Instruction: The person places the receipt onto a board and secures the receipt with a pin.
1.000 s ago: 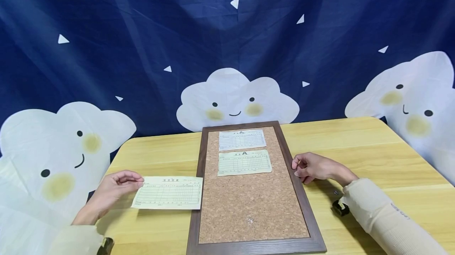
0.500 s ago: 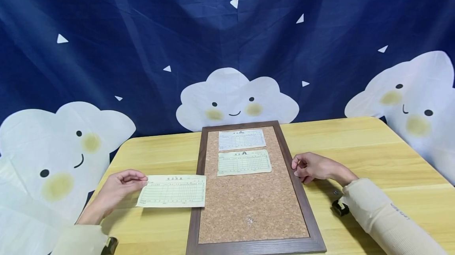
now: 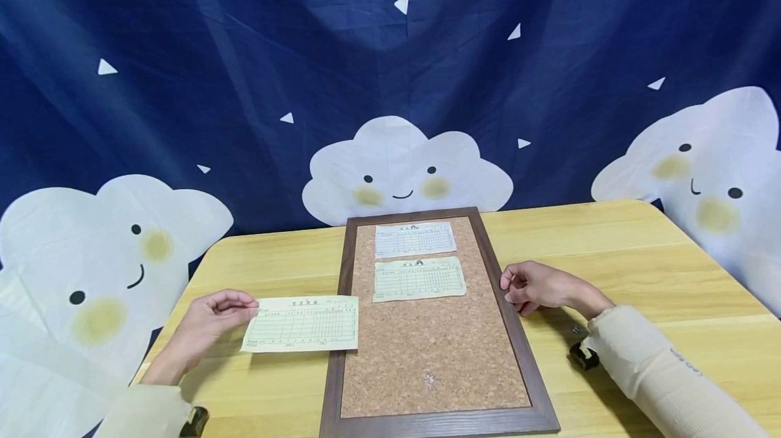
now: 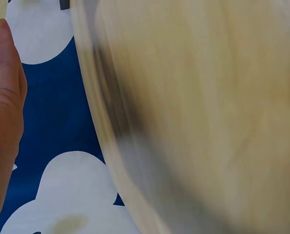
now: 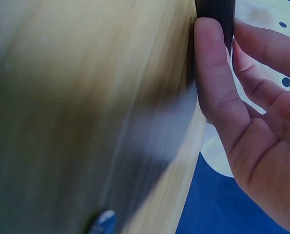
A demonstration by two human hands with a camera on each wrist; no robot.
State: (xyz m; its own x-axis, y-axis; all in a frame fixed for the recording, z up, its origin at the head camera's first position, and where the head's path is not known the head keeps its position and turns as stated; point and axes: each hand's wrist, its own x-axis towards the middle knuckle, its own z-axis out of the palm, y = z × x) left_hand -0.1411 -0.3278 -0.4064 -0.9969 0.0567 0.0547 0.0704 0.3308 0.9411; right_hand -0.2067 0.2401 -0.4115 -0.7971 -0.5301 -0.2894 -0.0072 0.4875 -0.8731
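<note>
In the head view my left hand [image 3: 210, 329] pinches the upper left corner of a pale yellow receipt slip [image 3: 302, 324] between thumb and fingers. The slip is held level over the table, and its right end overlaps the left frame of a corkboard [image 3: 436, 356]. A white slip [image 3: 415, 240] and a second yellow slip [image 3: 419, 279] lie one below the other on the board's upper half. At the right side my right hand [image 3: 537, 287] grips the board's dark wooden edge, with thumb and fingers on either side of it in the right wrist view.
The board lies on a light wood table [image 3: 610, 255]. A small shiny item [image 3: 576, 331] sits near the right forearm, close to a black wrist device [image 3: 584, 356]. Behind the table hangs a dark blue curtain [image 3: 256, 85] with cloud faces.
My left hand has moved the yellow slip to the right and slightly away, so its right end now reaches over the board's left frame. The right hand and board stay put.
</note>
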